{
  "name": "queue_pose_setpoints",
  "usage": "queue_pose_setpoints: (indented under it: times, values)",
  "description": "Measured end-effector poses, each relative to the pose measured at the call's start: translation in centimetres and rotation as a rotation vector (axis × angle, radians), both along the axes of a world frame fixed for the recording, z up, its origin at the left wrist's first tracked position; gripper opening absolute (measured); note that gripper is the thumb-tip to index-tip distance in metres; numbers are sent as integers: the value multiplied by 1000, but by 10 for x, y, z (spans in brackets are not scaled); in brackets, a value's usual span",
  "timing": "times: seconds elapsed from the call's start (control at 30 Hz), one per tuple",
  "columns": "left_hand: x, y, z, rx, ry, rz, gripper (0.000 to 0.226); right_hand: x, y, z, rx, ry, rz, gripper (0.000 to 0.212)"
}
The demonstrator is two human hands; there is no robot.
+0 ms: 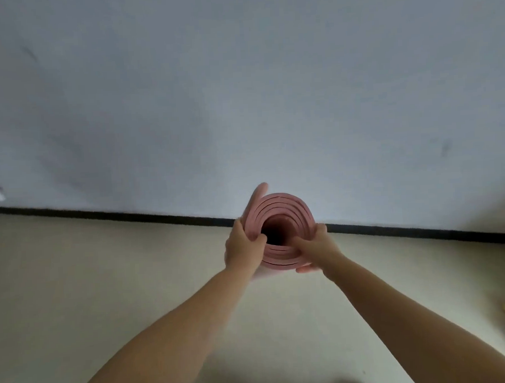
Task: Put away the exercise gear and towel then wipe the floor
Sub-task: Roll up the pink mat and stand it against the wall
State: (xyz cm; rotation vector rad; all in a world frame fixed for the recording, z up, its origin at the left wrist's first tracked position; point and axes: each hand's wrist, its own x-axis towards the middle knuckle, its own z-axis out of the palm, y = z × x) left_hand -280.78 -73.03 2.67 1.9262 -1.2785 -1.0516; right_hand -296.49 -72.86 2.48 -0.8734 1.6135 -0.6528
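At twelve o'clock, matte pale-grey wall [240,89], black skirting strip [129,216] beneath; below, smooth cream floor [89,273]. Centre, pink foam mat [287,210], rolled into an upright spiral tube, dark hollow core. Left hand [242,244] clamped at nine o'clock on the roll, right hand [315,246] clamped at four o'clock.

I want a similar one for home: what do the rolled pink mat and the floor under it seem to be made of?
The pink mat looks like soft foam with a matte finish: its rolled end shows thick, even layers with no shine. The floor looks like a smooth, pale, hard surface, maybe tile or vinyl; no seams or grain show, so it stays open. Both hands, left and right, grip the mat's end.
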Motion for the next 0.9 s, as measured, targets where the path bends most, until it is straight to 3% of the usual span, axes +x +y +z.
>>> queue_pose_setpoints:
  times: [0.13,0.37,0.53,0.7,0.9]
  values:
    - [-140,-6,-6,29,20,-243,52,-138,29,-6,39,-30,-233,38]
    - [-375,2,-20,167,143,-418,47,-352,80,-15,94,-56,-581,39]
    - [-501,-14,-21,238,235,-516,47,-462,86,-6,91,-28,-775,40]
    - [-617,-50,-30,479,235,-793,60,-557,75,-21,133,-48,-968,41]
    - [-754,-107,-49,525,237,-803,59,-672,21,-44,148,-106,-1174,45]
